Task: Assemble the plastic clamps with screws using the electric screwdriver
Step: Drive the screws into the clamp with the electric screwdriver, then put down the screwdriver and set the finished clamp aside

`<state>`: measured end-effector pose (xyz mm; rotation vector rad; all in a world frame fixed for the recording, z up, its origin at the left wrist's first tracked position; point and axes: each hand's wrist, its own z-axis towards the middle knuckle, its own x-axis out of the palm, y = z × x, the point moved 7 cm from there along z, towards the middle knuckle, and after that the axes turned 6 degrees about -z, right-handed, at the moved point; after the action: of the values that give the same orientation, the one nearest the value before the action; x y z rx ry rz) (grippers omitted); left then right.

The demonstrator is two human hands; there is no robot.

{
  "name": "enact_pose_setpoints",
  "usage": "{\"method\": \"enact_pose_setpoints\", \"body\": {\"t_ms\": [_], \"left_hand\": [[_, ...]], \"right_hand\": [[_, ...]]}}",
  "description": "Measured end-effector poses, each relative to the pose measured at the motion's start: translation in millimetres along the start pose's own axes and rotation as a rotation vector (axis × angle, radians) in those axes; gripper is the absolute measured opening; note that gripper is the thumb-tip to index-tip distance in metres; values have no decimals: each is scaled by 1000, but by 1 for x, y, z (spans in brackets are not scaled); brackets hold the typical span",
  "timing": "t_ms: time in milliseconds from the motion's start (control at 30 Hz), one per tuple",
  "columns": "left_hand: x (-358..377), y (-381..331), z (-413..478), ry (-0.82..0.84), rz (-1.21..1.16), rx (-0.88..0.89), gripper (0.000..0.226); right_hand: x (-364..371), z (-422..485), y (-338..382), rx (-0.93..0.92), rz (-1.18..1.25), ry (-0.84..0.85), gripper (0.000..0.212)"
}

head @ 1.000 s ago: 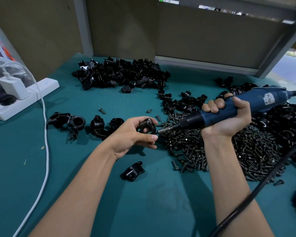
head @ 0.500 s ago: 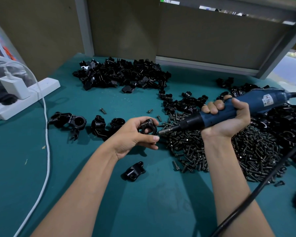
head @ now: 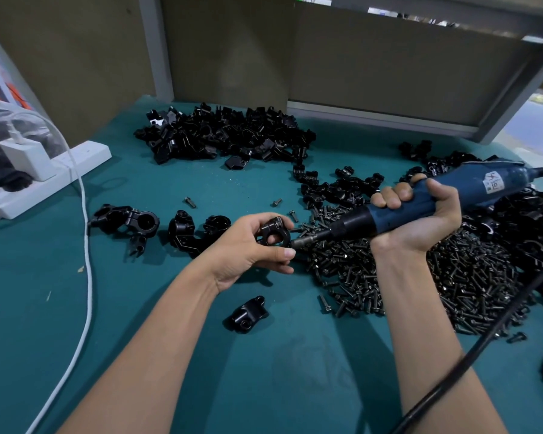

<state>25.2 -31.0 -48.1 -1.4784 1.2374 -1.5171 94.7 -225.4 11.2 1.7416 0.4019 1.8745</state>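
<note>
At the far left of your teal bench [head: 264,380], a white power strip [head: 54,180] carries a plugged-in charger [head: 25,158], and a white cable [head: 87,261] trails toward the near edge. Just right of the cable lie two clusters of black clamps [head: 126,222]. A large heap of loose clamp parts [head: 226,136] sits along the far side.

At centre, your left hand [head: 248,250] grips a single black clamp [head: 275,234] between thumb and curled fingers. A lone clamp half [head: 248,313] lies on the bench nearer you. The metal bit of the blue electric screwdriver [head: 436,198] meets the right side of the held clamp.

Your right hand [head: 417,220] is wrapped firmly around the tool's barrel, palm turned up, over a broad spread of dark screws [head: 389,277]. A few stray screws [head: 189,202] dot the bench beyond your left hand. More black parts [head: 530,220] pile up at the far right, and the tool's black cord [head: 483,336] crosses the near right corner.
</note>
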Motion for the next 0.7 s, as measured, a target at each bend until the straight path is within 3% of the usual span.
{"method": "enact_pose_setpoints", "body": {"t_ms": [233,467,700], "left_hand": [[2,2,-1,17,-7,-12,36],[2,4,1,-15,-64,-23,35],[6,10,2,10,-131,-85,34]], "right_hand": [[0,-1,1,10,10,6,21],[2,-3,0,4,-14,30,9],[10,-9,6,-36,-33,132,14]]}}
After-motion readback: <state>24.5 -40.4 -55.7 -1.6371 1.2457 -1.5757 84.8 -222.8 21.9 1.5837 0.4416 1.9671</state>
